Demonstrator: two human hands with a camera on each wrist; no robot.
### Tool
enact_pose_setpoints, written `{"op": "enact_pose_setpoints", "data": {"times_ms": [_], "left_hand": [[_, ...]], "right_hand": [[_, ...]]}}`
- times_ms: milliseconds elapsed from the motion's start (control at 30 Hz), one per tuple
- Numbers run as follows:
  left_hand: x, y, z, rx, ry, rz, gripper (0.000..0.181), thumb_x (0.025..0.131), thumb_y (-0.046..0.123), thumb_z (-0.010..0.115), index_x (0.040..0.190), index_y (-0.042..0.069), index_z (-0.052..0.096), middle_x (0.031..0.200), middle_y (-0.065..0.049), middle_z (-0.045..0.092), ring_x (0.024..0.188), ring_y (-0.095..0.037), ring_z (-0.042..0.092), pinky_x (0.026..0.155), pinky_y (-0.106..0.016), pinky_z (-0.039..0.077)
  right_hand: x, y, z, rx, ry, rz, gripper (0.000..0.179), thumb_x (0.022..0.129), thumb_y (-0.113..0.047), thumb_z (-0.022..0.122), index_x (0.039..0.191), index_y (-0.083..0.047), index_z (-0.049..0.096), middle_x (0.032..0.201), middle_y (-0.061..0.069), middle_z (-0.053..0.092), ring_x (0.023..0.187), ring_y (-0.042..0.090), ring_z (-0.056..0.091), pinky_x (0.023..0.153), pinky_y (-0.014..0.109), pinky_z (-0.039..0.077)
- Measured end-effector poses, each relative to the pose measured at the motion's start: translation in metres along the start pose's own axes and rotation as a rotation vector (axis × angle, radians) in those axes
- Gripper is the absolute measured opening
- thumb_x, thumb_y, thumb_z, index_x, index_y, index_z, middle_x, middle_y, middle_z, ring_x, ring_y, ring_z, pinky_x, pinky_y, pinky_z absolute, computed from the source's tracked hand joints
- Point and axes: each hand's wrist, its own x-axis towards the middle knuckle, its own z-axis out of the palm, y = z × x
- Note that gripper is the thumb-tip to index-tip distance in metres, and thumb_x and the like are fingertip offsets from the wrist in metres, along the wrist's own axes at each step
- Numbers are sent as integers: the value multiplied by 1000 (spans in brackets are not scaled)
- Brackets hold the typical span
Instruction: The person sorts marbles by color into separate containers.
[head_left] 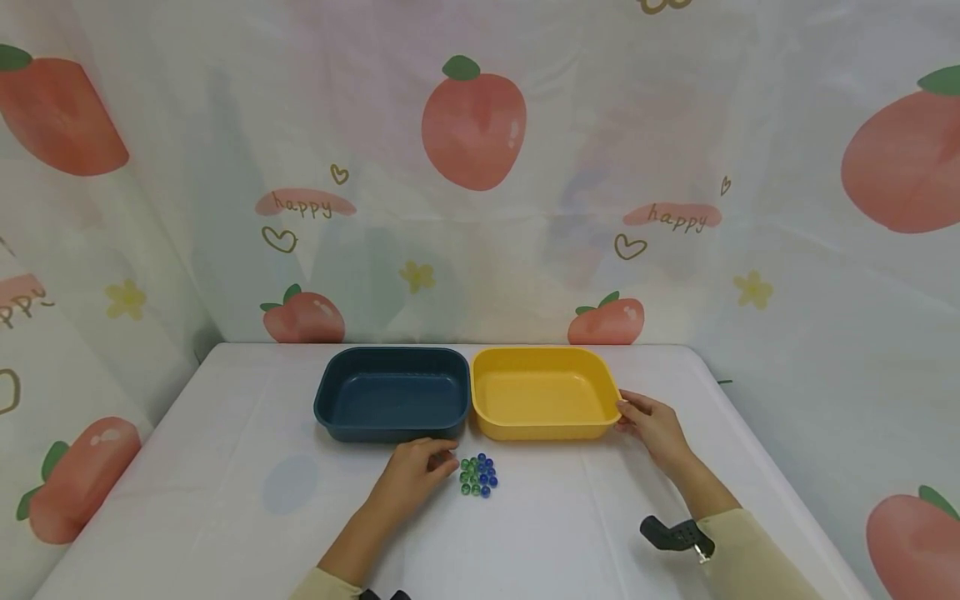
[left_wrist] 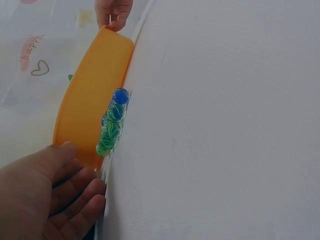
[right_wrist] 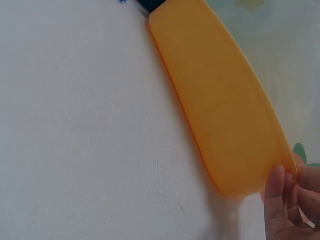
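Note:
A small cluster of glass marbles (head_left: pixel 478 476), green on the left and blue on the right, lies on the white table in front of two trays. My left hand (head_left: pixel 414 477) is just left of the marbles, its fingers loosely bent with nothing held. Behind it stands the dark blue tray (head_left: pixel 392 402), with the hand close to its front right corner. My right hand (head_left: pixel 657 429) pinches the right end of the yellow tray (head_left: pixel 543 400) at the rim; the right wrist view shows its fingers (right_wrist: pixel 275 192) against the tray's corner. Both tray floors are bare.
The trays stand side by side near the back of the table (head_left: pixel 540 533). Behind and beside the table hangs a patterned cloth (head_left: pixel 480 250) with printed fruit. A black wrist device (head_left: pixel 675 533) is on the right arm.

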Motion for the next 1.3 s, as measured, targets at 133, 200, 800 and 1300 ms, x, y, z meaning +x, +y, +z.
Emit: {"op": "enact_pose_setpoints", "data": {"times_ms": [133, 200, 800, 1300], "left_hand": [[2, 0, 2, -17, 6, 10, 30, 91, 28, 71, 117, 13, 72, 97, 6, 70, 80, -4, 58, 69, -21, 53], [4, -1, 3, -22, 15, 14, 29, 91, 27, 71, 116, 13, 72, 97, 5, 70, 81, -4, 58, 69, -21, 53], [8, 14, 9, -63, 52, -77, 26, 85, 18, 77, 107, 5, 75, 88, 1, 73, 76, -6, 61, 65, -21, 54], [10, 18, 17, -66, 76, -128, 24, 82, 17, 79, 103, 5, 76, 83, 2, 71, 74, -6, 60, 63, -22, 54]], "right_hand": [[-1, 0, 0, 8, -9, 6, 53, 104, -23, 51, 147, 5, 38, 132, 24, 52, 83, 3, 61, 79, 15, 56], [-1, 1, 0, 16, -17, 7, 54, 104, -24, 50, 147, 6, 38, 133, 25, 52, 83, 3, 61, 80, 15, 56], [-2, 0, -3, 91, -52, 9, 54, 104, -22, 50, 147, 8, 35, 116, 4, 61, 84, 3, 62, 81, 16, 56], [-2, 0, -3, 107, -39, 27, 55, 104, -22, 50, 147, 8, 35, 106, -4, 62, 81, 2, 63, 79, 15, 56]]}}
